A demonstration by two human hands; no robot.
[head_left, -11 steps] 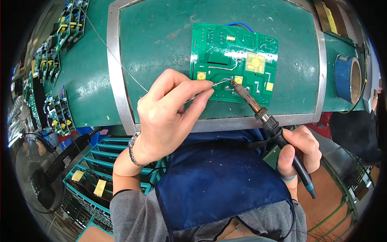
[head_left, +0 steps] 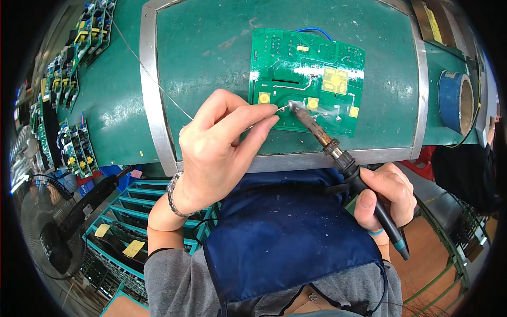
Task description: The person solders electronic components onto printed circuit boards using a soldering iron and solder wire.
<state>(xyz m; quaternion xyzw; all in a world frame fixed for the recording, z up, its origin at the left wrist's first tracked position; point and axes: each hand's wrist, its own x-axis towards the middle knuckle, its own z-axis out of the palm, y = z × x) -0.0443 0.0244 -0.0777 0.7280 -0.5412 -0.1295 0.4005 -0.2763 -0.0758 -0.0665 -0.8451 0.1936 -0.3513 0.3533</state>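
A green circuit board point(head_left: 296, 63) lies on the green bench mat, with yellow patches on its upper face and a blue wire point(head_left: 316, 31) showing past its far edge. Between thumb and fingertips, my left hand point(head_left: 224, 140) pinches solder wire point(head_left: 162, 90), which trails off to the far left; its short free end reaches over the board's near part. My right hand point(head_left: 388, 195) grips the black handle of a soldering iron point(head_left: 340, 158). The iron's tip meets the solder end at the board, and a wisp of smoke drifts right from there.
A metal frame point(head_left: 149, 79) borders the mat. More circuit boards point(head_left: 76, 145) stand in rows at the left. A blue tape roll point(head_left: 457, 103) stands at the right. Below the bench on the left are a teal rack point(head_left: 134, 211) and a black fan point(head_left: 53, 232).
The soldering iron and my right hand have shifted left, bringing the tip nearer my left fingertips. Less solder sticks out of the pinch. Smoke now shows over the board.
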